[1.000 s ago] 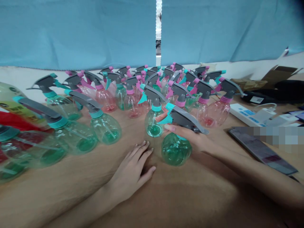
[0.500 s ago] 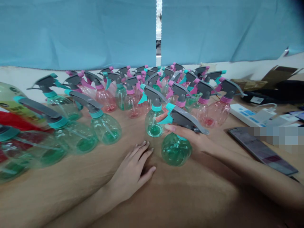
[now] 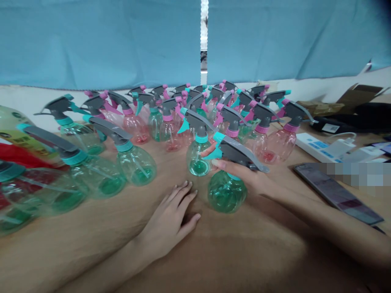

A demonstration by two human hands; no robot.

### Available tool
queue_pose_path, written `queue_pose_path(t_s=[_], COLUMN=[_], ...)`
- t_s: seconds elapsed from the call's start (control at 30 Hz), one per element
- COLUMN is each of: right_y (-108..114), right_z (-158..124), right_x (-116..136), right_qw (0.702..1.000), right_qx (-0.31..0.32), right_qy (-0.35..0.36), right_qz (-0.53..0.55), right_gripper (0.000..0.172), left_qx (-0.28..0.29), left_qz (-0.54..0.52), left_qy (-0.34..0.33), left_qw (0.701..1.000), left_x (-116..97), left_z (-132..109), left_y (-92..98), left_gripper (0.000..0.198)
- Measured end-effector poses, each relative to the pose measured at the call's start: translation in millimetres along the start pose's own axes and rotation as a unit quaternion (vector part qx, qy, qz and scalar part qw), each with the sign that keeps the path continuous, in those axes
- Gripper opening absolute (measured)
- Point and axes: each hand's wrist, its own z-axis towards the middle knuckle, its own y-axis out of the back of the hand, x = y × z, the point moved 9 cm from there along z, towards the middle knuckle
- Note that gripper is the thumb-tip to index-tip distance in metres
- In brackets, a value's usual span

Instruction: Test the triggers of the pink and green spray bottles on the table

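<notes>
My right hand (image 3: 244, 173) is wrapped round the neck of a green spray bottle (image 3: 226, 193) with a grey head and a turquoise trigger and collar. The bottle stands upright, and the head hides part of the fingers. My left hand (image 3: 175, 215) lies flat on the wooden table (image 3: 214, 252), fingers stretched out, holding nothing. Just behind the held bottle is another green spray bottle (image 3: 198, 156). To the left of my left hand stands a further green spray bottle (image 3: 136, 165).
Several pink and green spray bottles (image 3: 171, 134) crowd the back of the table. More green bottles (image 3: 105, 179) line the left side, by a red and yellow-green package (image 3: 27, 138). At right are a phone (image 3: 337, 195), a white power strip (image 3: 319, 148) and an open cardboard box (image 3: 360, 99). A blue curtain (image 3: 106, 40) hangs behind.
</notes>
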Motion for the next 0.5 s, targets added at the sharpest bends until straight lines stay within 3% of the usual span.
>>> queue_pose_path(t_s=[0.3, 0.5], right_y=[1, 2], right_z=[5, 5], right_x=[8, 15], right_qw=[0.999, 0.999], right_qx=[-0.005, -0.004], right_qy=[0.028, 0.011], right_qz=[-0.02, -0.052], right_gripper=[0.017, 0.027], left_qx=[-0.002, -0.003], left_qz=[-0.002, -0.004], left_qy=[0.009, 0.011], left_qw=[1.0, 1.0], left_x=[1, 0], left_z=[-1, 0], left_y=[0.1, 2.1], left_gripper=[0.046, 0.046])
